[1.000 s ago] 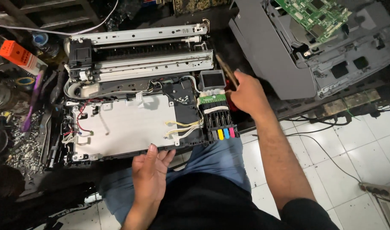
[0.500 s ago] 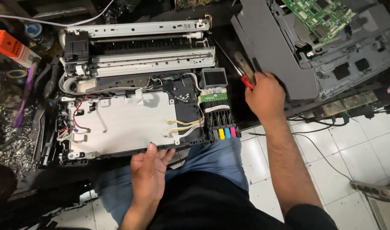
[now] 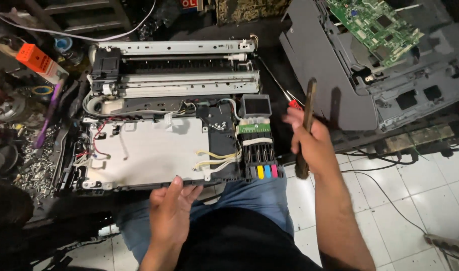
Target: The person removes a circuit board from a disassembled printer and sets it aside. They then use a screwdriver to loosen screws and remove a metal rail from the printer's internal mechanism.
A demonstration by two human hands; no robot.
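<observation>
Left hand: the left hand [image 3: 170,213] rests on the near edge of the opened printer chassis [image 3: 154,145], fingers spread and pressed on the frame rim; it sits where it sat half a second ago.
Right hand: the right hand [image 3: 312,140] is closed around a long dark-handled brush [image 3: 305,129], held nearly upright just right of the ink tank block; it appears blurred.
Change: half a second ago this hand was higher and nearer the grey cover, with the red-handled tool beside its fingers; now it has dropped toward the chassis corner and the brush shows full length.
Printer chassis: lies across the person's lap, white metal plate [image 3: 149,150] facing up, carriage rails [image 3: 179,75] at the far side.
Ink tank block: the ink tank block [image 3: 262,158] with yellow, blue and pink windows stands at the chassis's right end, just beside the right hand.
Screwdriver: a red-handled screwdriver [image 3: 292,104] lies behind the hand, near the grey cover.
Grey cover: the removed grey printer cover [image 3: 339,75] lies to the right, a green circuit board [image 3: 375,27] on it.
Left clutter: an orange box [image 3: 39,61] and loose screws [image 3: 36,168].
</observation>
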